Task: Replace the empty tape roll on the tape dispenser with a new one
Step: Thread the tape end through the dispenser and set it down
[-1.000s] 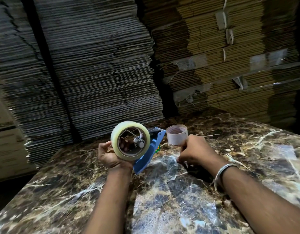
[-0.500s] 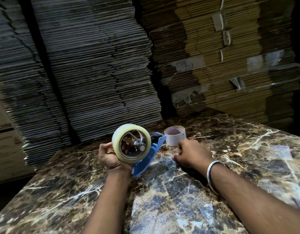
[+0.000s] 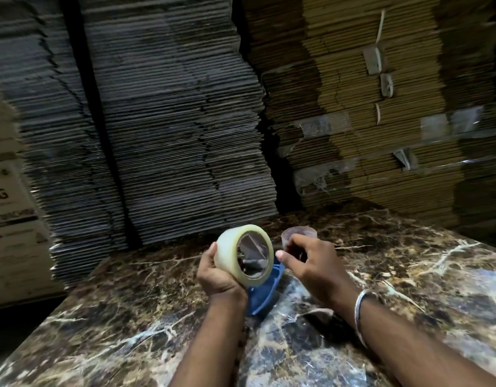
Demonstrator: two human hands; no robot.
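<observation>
Fingers [image 3: 213,254] of the left hand [image 3: 217,277] curl round the new tape roll [image 3: 244,255], its open core facing the camera, on the blue tape dispenser [image 3: 265,294] above the marble table [image 3: 408,275], while the right hand [image 3: 311,263], fingers loosely spread, hovers before the upright empty core [image 3: 298,236].

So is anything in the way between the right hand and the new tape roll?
Nothing visible. The right hand hangs beside the new tape roll, its thumb close to the rim. The left hand grips the roll on the blue dispenser.
</observation>
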